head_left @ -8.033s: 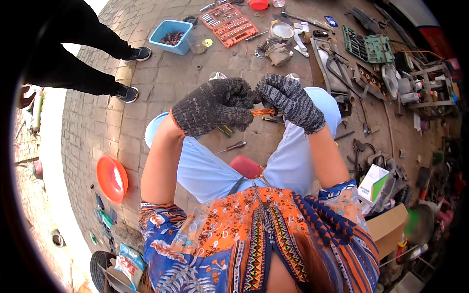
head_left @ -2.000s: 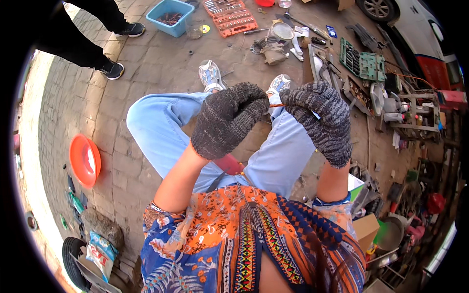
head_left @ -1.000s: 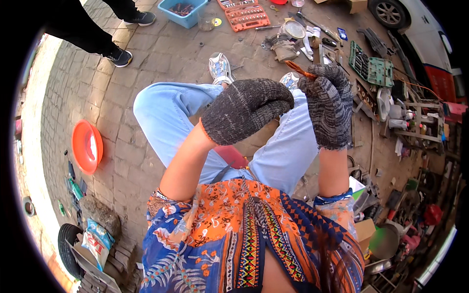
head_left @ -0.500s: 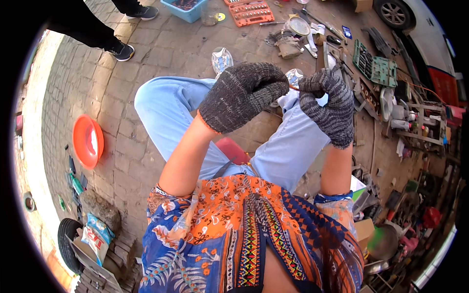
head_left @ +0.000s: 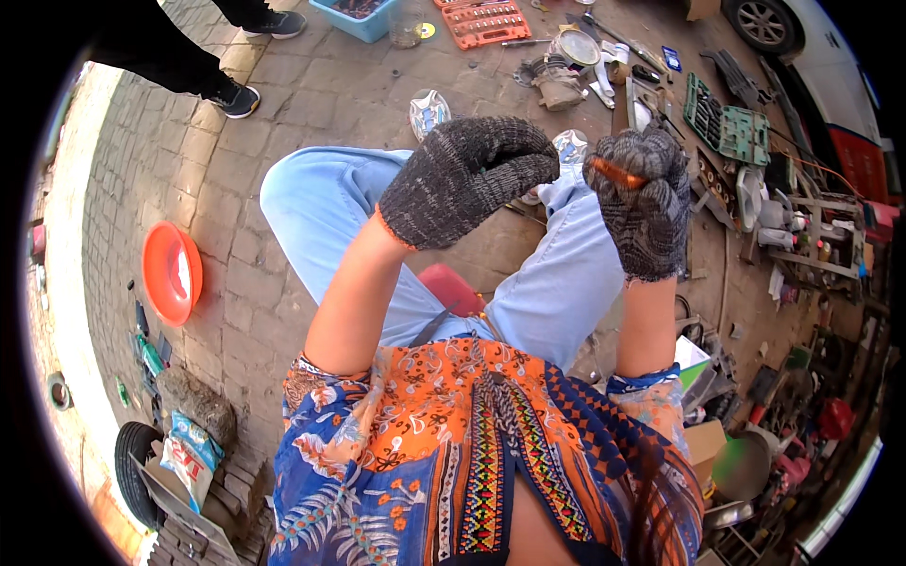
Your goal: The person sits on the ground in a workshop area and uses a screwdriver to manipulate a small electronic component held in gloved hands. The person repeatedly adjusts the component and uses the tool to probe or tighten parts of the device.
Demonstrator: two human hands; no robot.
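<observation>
Both my hands wear dark grey knitted gloves and are raised over my lap. My left hand (head_left: 467, 179) is closed, its fingers pressed together and pointing right. Whatever sits between its fingertips, if anything, is hidden. To the right of it, apart by a small gap, my right hand (head_left: 644, 203) is curled shut. A short copper-coloured length, which looks like wire (head_left: 618, 174), shows across its fingers. The rest of that wire is hidden in the glove.
An orange basin (head_left: 172, 274) lies on the paving at left. Ahead are an orange socket case (head_left: 483, 24), a blue tub (head_left: 357, 21) and a metal motor-like part (head_left: 559, 87). A green tool case (head_left: 725, 124) and cluttered parts stand right. Another person's shoe (head_left: 238, 100) is far left.
My right hand has turned and closed into a fist, and the copper-coloured wire now shows across its fingers. A thin strand showed between the hands before. My left hand has hardly moved.
</observation>
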